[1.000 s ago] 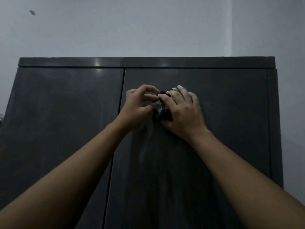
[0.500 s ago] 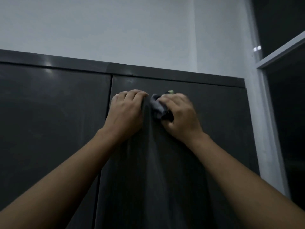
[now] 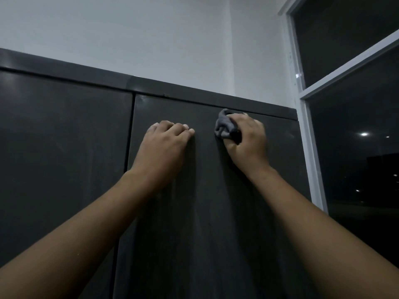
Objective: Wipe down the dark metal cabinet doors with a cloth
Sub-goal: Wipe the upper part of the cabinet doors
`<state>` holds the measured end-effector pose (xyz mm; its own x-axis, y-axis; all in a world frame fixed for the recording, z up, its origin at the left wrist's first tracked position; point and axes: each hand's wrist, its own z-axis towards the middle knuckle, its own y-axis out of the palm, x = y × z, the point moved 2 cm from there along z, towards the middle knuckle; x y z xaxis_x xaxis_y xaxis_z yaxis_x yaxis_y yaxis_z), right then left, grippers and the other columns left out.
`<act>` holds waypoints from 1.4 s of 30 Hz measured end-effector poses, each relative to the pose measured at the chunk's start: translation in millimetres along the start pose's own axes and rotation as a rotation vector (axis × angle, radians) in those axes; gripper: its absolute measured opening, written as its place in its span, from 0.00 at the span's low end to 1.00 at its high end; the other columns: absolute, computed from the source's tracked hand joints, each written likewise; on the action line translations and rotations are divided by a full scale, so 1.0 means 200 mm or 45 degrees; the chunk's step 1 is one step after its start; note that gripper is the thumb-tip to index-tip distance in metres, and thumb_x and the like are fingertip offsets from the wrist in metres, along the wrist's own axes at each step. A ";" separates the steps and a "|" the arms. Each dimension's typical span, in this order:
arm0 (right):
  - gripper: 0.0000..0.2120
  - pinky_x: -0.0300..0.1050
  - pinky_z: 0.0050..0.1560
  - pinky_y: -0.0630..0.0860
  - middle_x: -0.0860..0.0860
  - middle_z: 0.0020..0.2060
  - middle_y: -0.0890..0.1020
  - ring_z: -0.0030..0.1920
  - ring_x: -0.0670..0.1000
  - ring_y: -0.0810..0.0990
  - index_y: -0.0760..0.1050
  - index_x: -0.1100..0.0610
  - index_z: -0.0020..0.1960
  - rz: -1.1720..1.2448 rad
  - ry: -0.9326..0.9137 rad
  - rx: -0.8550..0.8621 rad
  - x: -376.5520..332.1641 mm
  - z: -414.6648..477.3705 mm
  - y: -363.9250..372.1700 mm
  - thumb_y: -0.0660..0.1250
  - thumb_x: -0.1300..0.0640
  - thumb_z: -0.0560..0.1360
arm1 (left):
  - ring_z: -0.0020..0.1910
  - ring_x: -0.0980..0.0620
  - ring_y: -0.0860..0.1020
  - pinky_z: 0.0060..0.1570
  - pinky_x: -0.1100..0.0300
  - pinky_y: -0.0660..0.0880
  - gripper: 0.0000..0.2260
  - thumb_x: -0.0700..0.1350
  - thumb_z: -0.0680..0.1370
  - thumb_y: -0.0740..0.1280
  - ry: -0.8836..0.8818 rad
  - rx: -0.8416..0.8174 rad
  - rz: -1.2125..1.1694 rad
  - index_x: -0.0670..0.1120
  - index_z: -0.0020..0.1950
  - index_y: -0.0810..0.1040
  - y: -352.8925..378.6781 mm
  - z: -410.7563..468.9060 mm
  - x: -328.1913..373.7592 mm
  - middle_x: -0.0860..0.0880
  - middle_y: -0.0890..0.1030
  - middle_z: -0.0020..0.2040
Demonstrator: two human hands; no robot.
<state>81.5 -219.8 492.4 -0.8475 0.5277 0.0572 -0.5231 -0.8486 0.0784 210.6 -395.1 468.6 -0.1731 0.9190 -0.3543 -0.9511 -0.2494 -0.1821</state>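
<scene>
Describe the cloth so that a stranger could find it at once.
Find the dark cabinet, then its right door. Near that door's top edge, the right hand presses a small crumpled grey cloth against the metal. The left hand beside it is bare.

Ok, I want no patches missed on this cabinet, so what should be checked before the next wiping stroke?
1. Cloth gripped: ok, bunched in the right hand.
2. Cloth against the right door: ok, pressed near its top edge.
3. Left hand out of the cloth's path: ok, resting on the same door, apart from the cloth.
4. Room towards the window frame: ok, door surface is bare on that side.
5. Left door wiped: cannot tell.
6. Cloth clean enough: cannot tell, too dim.
</scene>
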 end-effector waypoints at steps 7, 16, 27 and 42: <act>0.22 0.54 0.61 0.73 0.47 0.65 0.78 0.64 0.53 0.77 0.79 0.52 0.65 -0.012 -0.630 -0.232 0.09 -0.18 -0.09 0.70 0.46 0.73 | 0.49 0.44 0.80 0.50 0.48 0.75 0.12 0.43 0.76 0.71 -0.108 0.246 -0.311 0.53 0.59 0.82 -0.06 0.04 0.02 0.50 0.84 0.46; 0.22 0.46 0.59 0.69 0.51 0.60 0.80 0.59 0.57 0.74 0.78 0.54 0.63 0.020 -0.015 0.011 0.19 0.03 -0.07 0.66 0.47 0.72 | 0.68 0.41 0.67 0.68 0.37 0.63 0.24 0.52 0.78 0.49 -0.273 0.006 -0.234 0.53 0.72 0.69 0.01 0.09 0.19 0.49 0.82 0.55; 0.27 0.55 0.67 0.71 0.51 0.65 0.79 0.66 0.56 0.74 0.75 0.53 0.68 0.050 -0.548 -0.288 -0.16 0.23 0.07 0.67 0.47 0.71 | 0.49 0.50 0.65 0.46 0.61 0.63 0.13 0.32 0.71 0.59 -0.482 0.214 -0.406 0.46 0.52 0.68 -0.03 0.01 0.17 0.47 0.68 0.50; 0.27 0.54 0.68 0.67 0.48 0.68 0.76 0.68 0.53 0.72 0.73 0.50 0.70 0.115 -0.581 -0.354 -0.59 0.33 0.25 0.65 0.45 0.72 | 0.68 0.50 0.65 0.60 0.62 0.65 0.25 0.40 0.76 0.67 -0.498 -0.272 -0.203 0.48 0.72 0.65 -0.26 -0.19 -0.06 0.47 0.64 0.69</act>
<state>161.3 -321.4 556.0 -0.7974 0.3620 0.4829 -0.5067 -0.8362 -0.2100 272.6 -404.7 446.6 -0.1513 0.9868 0.0585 -0.9067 -0.1150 -0.4057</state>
